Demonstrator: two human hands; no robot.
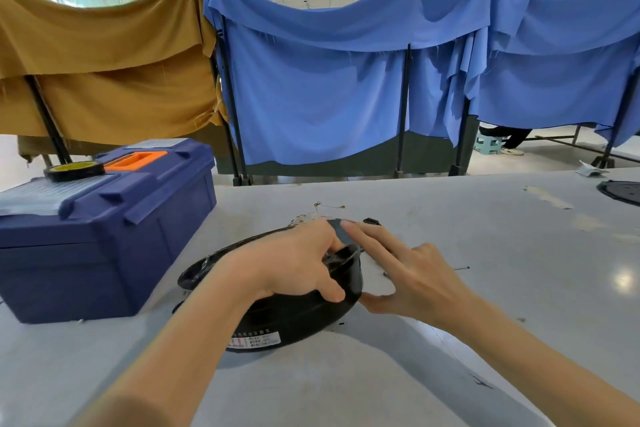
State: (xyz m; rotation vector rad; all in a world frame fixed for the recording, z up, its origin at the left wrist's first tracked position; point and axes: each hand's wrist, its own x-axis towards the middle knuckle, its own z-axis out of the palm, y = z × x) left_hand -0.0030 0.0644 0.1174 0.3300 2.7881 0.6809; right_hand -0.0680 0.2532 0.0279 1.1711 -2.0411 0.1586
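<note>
Grey tabletop [485, 218] fills the lower part of the view, scuffed and glossy under the ceiling lights. On it, straight ahead of the person, a black appliance housing [287, 319] lies tipped on its side, round and bowl-shaped, with a white printed label [256, 340] on its near wall.

The left hand [294, 263] grips the housing at the upper rim: the fingers curl over the edge into the hollow and the thumb presses on the outer wall. The right hand [412, 274] is spread with fingers nearly straight. Its forefinger reaches across to touch a grey part [341, 232] at the rim just beyond the left knuckles, while its thumb lies against the housing's side.

Just past both hands some thin wire [329, 206] lies on the tabletop, and a small screw [462, 268] lies right of the right hand. Left of the left hand stands a dark blue toolbox [104, 239] with an orange handle, a roll of black tape [73, 170] on its lid. Far to the right of the right hand a black disc [621, 191] lies at the frame's edge. Beyond the tabletop hang a blue cloth [329, 87] and a mustard cloth [104, 55], draped over black frames.
</note>
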